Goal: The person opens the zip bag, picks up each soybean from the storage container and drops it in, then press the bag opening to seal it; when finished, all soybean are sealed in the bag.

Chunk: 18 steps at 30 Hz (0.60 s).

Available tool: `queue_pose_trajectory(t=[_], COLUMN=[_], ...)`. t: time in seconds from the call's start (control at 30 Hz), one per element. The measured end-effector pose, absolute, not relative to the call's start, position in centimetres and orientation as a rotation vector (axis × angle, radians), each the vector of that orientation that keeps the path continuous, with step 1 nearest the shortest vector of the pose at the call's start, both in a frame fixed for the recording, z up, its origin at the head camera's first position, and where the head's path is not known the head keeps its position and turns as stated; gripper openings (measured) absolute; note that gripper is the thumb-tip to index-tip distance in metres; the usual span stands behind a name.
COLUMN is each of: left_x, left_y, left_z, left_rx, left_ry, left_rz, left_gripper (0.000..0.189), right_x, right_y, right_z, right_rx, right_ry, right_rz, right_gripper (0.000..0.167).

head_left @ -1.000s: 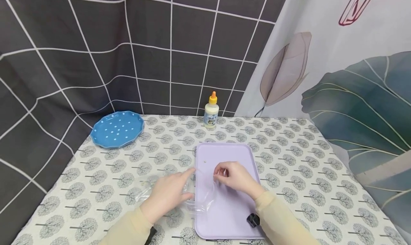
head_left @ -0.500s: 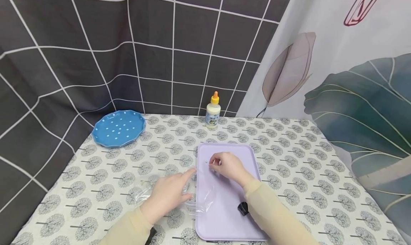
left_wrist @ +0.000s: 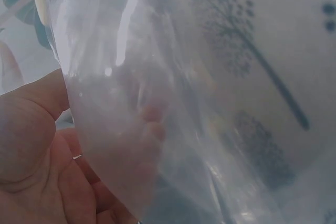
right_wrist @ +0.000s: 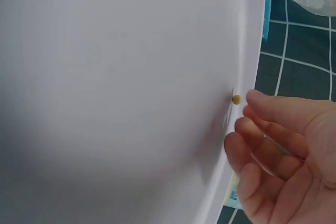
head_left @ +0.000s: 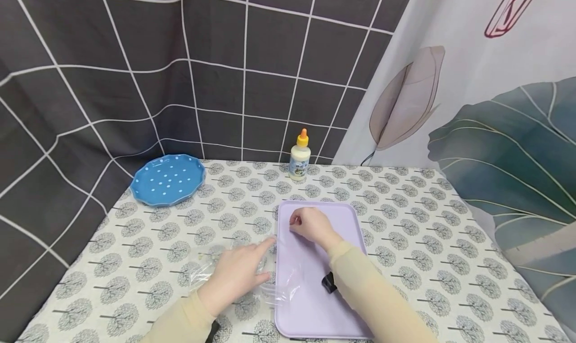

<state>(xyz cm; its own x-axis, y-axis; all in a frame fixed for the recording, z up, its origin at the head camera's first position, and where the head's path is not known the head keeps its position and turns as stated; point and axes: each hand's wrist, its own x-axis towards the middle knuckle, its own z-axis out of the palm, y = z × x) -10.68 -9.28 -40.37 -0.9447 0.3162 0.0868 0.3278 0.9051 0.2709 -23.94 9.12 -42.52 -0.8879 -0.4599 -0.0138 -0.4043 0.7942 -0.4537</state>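
Note:
My right hand [head_left: 311, 225] is over the upper left part of a lilac tray [head_left: 324, 313], fingers loosely bent. In the right wrist view a small round yellow bean-like piece [right_wrist: 237, 99] lies by the tray's raised edge. It sits just beside the thumb tip, a slight gap apart, and nothing shows between the fingers. My left hand [head_left: 237, 275] rests at a clear plastic bag [head_left: 288, 288], index finger extended and thumb spread. The bag overlaps the tray's left edge. In the left wrist view the clear film [left_wrist: 157, 77] covers part of the fingers.
A blue plate with white dots [head_left: 168, 180] stands at the back left. Behind the tray a bottle with a yellow cap [head_left: 299, 155] stands upright. A tree-print cloth [head_left: 418, 260] covers the table, with a dark gridded curtain [head_left: 216, 88] behind.
My right hand has moved forward and left over the tray, covering the small piece that showed there before. My left hand and the bag stay about where they were.

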Motion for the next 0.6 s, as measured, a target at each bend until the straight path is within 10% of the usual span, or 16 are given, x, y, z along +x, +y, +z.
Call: queue_pose_trajectory(t=[0.6], left_x=[-10.73], left_y=[-9.22], left_z=[-40.42], left_rx=[-0.504], left_ry=[-3.034], left_rz=[-0.435], left_gripper=[0.075], right_x=[-23.72], right_y=[9.06], right_z=[-42.20], right_rx=[-0.722], right_ry=[2.841], right_rz=[-0.572], right_gripper=[0.009])
